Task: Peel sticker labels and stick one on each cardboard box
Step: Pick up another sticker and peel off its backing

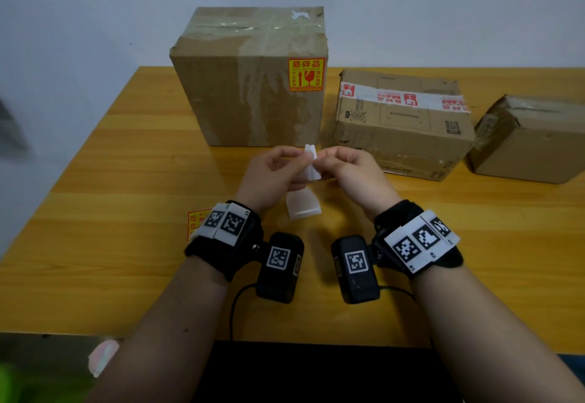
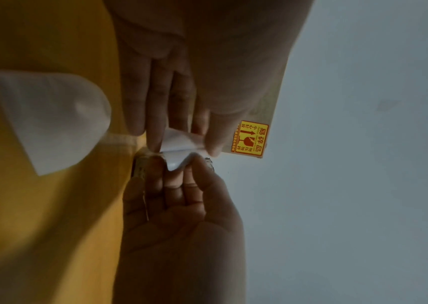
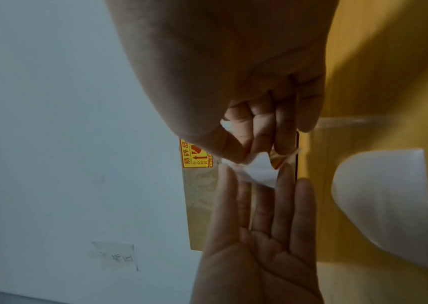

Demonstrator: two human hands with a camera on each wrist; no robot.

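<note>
Cardboard boxes stand along the desk's (image 1: 95, 276) far edge: tall box (image 1: 250, 86) wearing a fragile sticker (image 1: 306, 74), taped box (image 1: 402, 124), third box (image 1: 531, 139) cut off right. Left hand (image 1: 272, 174) and right hand (image 1: 354, 171) pinch a white label (image 1: 311, 162) between fingertips, printed side hidden.

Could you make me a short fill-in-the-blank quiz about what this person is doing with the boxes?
1. The number of cardboard boxes on the table is ____.
2. The red and yellow label is already stuck on the ____ box.
3. The white sticker sheet is pinched by ____ hands.

Missing words: three; tallest; both
</note>
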